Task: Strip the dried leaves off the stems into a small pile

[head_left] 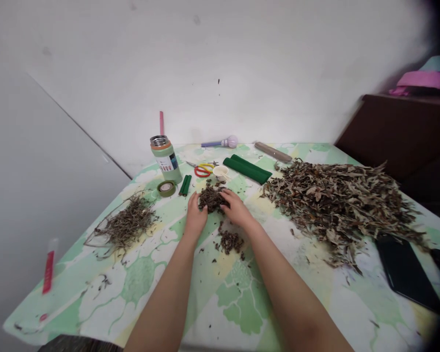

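A small heap of dark, crumbled dried leaves [210,198] lies on the table between my two hands. My left hand [196,215] cups the heap's left side, thumb and fingers apart. On the opposite side, my right hand [236,207] touches the heap with its fingers curved and spread. Nearer to me, just below the heap, is a looser patch of crumbs [230,242]. A big pile of whole dried leaves [337,200] spreads to the right, and a pile of thin dry stems [130,222] lies to the left.
Behind my hands are a white cup [220,172], scissors [204,170], dark green rolls [246,168], two short green sticks [185,185], an open green thermos [166,161] and its round lid [166,188]. A black phone [407,271] lies at right. A wall [256,73] stands behind the table.
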`<state>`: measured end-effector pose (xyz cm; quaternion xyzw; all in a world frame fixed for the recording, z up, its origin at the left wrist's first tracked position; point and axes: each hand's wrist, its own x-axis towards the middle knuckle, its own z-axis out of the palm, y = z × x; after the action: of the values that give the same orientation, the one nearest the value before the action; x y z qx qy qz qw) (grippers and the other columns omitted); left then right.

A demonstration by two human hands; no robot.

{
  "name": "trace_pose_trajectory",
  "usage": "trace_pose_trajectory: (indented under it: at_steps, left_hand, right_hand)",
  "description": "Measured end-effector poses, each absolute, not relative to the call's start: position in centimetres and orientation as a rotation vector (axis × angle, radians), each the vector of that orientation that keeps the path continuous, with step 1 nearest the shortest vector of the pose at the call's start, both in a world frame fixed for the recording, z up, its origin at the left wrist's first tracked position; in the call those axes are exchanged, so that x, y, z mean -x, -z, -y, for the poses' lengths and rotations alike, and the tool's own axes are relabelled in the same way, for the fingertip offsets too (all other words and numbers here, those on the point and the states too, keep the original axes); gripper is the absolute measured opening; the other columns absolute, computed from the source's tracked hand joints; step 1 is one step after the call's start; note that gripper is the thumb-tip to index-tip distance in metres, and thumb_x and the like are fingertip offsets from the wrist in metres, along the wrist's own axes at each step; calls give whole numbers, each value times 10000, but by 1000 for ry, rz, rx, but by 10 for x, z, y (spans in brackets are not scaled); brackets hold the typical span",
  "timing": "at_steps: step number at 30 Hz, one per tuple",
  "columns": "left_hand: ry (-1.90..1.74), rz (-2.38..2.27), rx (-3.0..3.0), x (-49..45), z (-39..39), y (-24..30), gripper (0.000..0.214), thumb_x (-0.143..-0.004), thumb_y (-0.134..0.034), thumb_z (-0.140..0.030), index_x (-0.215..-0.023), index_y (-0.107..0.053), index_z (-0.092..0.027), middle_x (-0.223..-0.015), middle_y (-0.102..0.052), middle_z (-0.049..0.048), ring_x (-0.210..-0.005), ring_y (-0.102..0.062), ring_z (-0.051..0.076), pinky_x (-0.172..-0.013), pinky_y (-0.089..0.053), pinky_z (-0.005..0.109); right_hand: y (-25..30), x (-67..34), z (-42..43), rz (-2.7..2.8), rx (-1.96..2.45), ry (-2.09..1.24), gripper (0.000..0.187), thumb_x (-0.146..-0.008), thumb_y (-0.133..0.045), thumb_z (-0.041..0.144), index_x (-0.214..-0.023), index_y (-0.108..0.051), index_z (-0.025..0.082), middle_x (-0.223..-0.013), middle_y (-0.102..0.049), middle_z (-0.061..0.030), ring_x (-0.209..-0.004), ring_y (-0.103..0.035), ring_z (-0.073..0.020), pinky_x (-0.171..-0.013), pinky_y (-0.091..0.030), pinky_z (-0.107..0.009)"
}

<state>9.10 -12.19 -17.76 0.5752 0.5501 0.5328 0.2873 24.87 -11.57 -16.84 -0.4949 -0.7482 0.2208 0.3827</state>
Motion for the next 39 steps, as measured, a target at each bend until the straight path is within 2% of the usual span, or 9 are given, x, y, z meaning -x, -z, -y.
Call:
trace_pose_trajectory:
  at_steps: [3,6,8,13,18,21,24,30,39]
  left_hand:
    - [-1411,-1624,-1537,-84,127,171,361,-682,-599,-160,-1042,-575,-165,-1237,-511,135,-1237,-414,278,-1074,-277,432]
    - [-1338,-1583,-1489,-81,130,169,251,-735,-566,-249,-974,-591,-179,-968,-637,112,-994,-583,265,-929,-421,436]
    - [-1278,-1494,-1474,-84,130,171,259,-758,-543,-261,-1001,-584,-182,-834,-671,91,-849,-636,236,-825,-482,394]
    - [-1312,-1315,-1489,-95,127,175,437,-715,-571,-174,-1149,-518,-186,-1165,-611,113,-1072,-578,218,-886,-458,339]
    - [-1387,-1309,-1467,-94,129,168,333,-742,-537,-219,-1068,-564,-157,-1022,-633,105,-891,-616,188,-837,-466,332]
    - [-1366,-1285,-1463,-94,132,163,325,-747,-534,-247,-1058,-571,-160,-980,-634,89,-815,-615,164,-811,-471,316]
    - [-1264,-1241,-1479,-96,136,158,300,-735,-570,-296,-1000,-617,-166,-889,-658,79,-748,-621,168,-757,-483,313]
    - [-936,-1180,-1574,-101,148,152,294,-625,-701,-331,-867,-696,-164,-814,-689,88,-720,-627,200,-626,-479,281]
    - [-845,-1369,-1449,-93,147,142,267,-621,-698,-285,-844,-724,-142,-764,-713,60,-693,-619,164,-698,-479,285]
  right_hand:
    - [164,-255,117,1808,1441,-511,382,-757,-564,163,-1136,-602,147,-1208,-556,-138,-1125,-512,-219,-1002,-373,-379]
    - [156,-263,116,1792,1544,-570,266,-778,-544,220,-1014,-642,148,-934,-650,-96,-835,-605,-190,-799,-476,-339]
    - [148,-269,118,1837,1589,-644,209,-764,-544,191,-929,-667,153,-803,-667,-67,-724,-610,-174,-691,-482,-295]
    - [126,-285,131,2069,1621,-936,200,-667,-593,80,-798,-705,181,-668,-685,-26,-557,-605,-137,-540,-450,-226]
    - [122,-275,145,2311,1669,-1191,308,-434,-785,107,-717,-724,212,-508,-643,4,-415,-560,-146,-483,-433,-253]
    - [125,-264,146,2362,1711,-1182,222,-422,-754,36,-559,-693,201,-381,-552,16,-404,-551,-156,-526,-442,-274]
    - [120,-263,144,2331,1661,-1094,185,-505,-677,23,-540,-686,204,-439,-588,16,-470,-569,-147,-557,-436,-255]
    - [109,-273,141,2147,1564,-1029,183,-604,-632,74,-732,-720,169,-621,-672,4,-580,-588,-133,-533,-428,-208]
    - [102,-281,142,1990,1561,-1042,131,-642,-636,132,-737,-726,123,-643,-683,-29,-582,-581,-119,-517,-409,-189]
